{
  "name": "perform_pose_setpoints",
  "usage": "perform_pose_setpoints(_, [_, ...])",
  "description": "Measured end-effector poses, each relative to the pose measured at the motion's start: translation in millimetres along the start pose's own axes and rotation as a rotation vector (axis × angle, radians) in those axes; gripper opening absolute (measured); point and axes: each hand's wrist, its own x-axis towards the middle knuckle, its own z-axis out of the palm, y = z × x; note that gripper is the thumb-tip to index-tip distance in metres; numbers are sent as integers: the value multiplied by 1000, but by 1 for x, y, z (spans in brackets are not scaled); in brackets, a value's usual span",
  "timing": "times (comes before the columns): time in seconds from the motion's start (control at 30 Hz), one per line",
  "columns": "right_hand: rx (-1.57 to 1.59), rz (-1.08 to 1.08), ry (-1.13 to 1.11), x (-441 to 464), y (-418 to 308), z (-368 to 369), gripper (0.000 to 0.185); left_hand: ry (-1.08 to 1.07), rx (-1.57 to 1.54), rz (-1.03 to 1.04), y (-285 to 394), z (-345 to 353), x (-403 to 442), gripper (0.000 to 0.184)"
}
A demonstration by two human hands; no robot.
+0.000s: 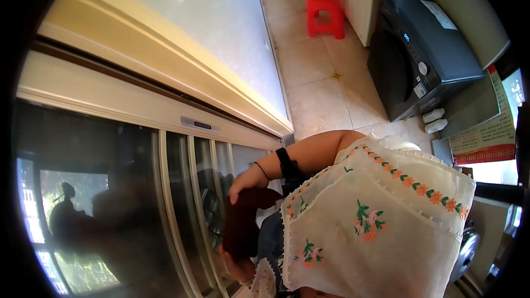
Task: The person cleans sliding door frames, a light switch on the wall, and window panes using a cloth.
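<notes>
- Dark red cloth [240, 223]: bunched between both hands, before the shirt [359, 215], near the glass door [94, 187].
- Right hand [249, 182]: curled over its upper end.
- Left hand [237, 265]: at its lower end; grip unclear.

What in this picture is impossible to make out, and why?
All in the head view:
- Dark red item: what it is; too dark, partly covered by the hands.
- Left hand: some fingers, hidden by that item.
- Dark glass pane: what lies behind; reflections mask it.
- Wall sheet: its print, too small.
- Appliance display: its reading, too small and blurred.
</notes>
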Motion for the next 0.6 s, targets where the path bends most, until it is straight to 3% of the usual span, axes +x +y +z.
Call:
perform_pose_setpoints(0.1, [59,-44,-85,10,-3,21,28,-30,-176,33,-12,-11,6,49])
perform_pose_setpoints(0.17, [98,-180,-14,19,-4,30,34,-36,-153,147,-4,1,6,51])
perform_pose_setpoints(0.3, [136,-410,-129,33,-17,37,46,-150,-417,87,20,1,-2,74])
perform_pose_setpoints(0.4, [180,-545,-57,43,-11,31,45,-230,-439,145,20,-4,-6,54])
perform_pose_setpoints(0.47, [405,-547,147,48,1,30,44,-157,-455,132,5,-12,-11,50])
perform_pose_setpoints(0.53, [385,-498,83,52,3,37,43,-80,-588,-119,-5,-15,-12,46])
perform_pose_setpoints(0.6, [345,-447,130,62,8,30,43,-59,-639,-239,-29,-21,-5,44])
